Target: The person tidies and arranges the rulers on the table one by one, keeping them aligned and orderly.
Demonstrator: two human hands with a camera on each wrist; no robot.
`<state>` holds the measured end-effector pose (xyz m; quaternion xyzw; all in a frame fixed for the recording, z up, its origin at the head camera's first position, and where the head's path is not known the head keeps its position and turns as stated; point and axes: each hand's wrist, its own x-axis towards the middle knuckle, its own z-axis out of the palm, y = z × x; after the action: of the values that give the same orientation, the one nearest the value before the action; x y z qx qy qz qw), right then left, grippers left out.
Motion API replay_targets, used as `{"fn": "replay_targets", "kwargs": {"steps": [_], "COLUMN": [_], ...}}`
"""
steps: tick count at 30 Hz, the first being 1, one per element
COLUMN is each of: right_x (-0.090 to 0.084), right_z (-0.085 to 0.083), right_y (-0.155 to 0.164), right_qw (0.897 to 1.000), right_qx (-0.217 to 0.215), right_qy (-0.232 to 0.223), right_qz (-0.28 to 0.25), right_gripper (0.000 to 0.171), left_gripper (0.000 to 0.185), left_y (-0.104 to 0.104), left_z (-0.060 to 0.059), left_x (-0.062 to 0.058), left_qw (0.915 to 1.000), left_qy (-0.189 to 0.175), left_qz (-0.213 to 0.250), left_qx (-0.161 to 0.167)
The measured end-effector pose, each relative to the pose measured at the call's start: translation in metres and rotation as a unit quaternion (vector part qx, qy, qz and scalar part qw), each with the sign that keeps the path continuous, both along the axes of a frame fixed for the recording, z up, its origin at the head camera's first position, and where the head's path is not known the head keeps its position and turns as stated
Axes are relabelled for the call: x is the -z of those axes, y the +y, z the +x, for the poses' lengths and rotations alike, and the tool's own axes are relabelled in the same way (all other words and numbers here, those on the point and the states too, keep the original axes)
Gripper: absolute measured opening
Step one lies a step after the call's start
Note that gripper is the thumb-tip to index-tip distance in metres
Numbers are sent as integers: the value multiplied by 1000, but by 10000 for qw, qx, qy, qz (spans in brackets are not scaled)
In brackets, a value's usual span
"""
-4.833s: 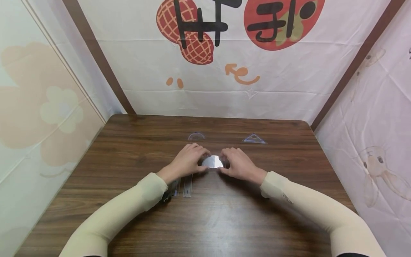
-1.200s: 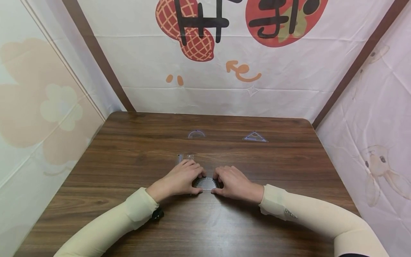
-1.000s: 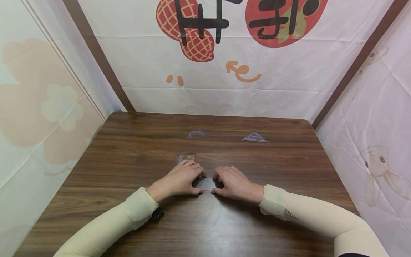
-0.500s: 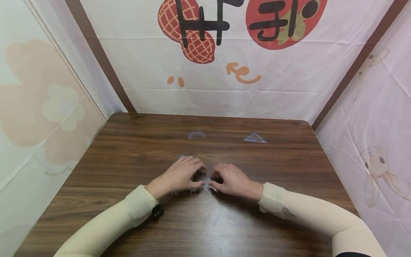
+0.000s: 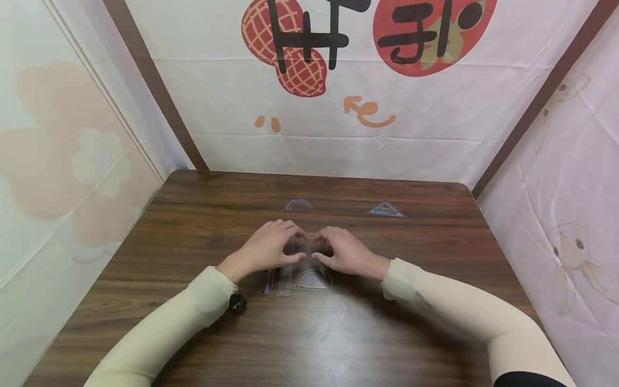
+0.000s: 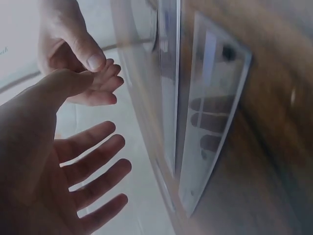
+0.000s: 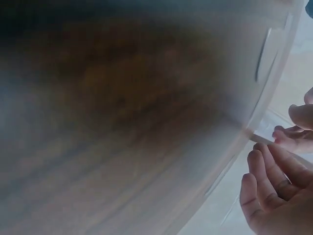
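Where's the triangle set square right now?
In the head view, the triangle set square lies far back on the wooden table, right of the small protractor, beyond the right hand.

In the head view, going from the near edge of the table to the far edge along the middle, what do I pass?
Near protractor → the two hands, left hand and right hand side by side → far protractor, with the set square off to its right at about the same depth.
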<state>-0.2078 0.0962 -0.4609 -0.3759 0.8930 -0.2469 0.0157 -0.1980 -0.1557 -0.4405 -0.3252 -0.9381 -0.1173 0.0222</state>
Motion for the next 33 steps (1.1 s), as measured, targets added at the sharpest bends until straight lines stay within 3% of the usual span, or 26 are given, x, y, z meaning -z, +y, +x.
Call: {"fn": "replay_targets", "kwargs": {"steps": [10, 21, 33], "right_x": [-5, -3, 1], "right_z": [-31, -66, -95], "right_y": [-4, -8, -16], "right_qw": [9999, 9985, 9971], "right_qx": [107, 489, 637], "right_qy": [19, 85, 83], "right_qz": [17, 243, 406], "right_gripper": [53, 54, 55], "left_gripper": [50, 53, 56], "left_y": [-14, -25, -25], "left_z": [-30, -67, -98], "left_x": [-3, -5, -1], "left_qw": [9989, 9969, 9940], "left_qy": [-184, -459, -689], "left_qz": [260, 190, 178], "left_qx": [-342, -611, -829]}}
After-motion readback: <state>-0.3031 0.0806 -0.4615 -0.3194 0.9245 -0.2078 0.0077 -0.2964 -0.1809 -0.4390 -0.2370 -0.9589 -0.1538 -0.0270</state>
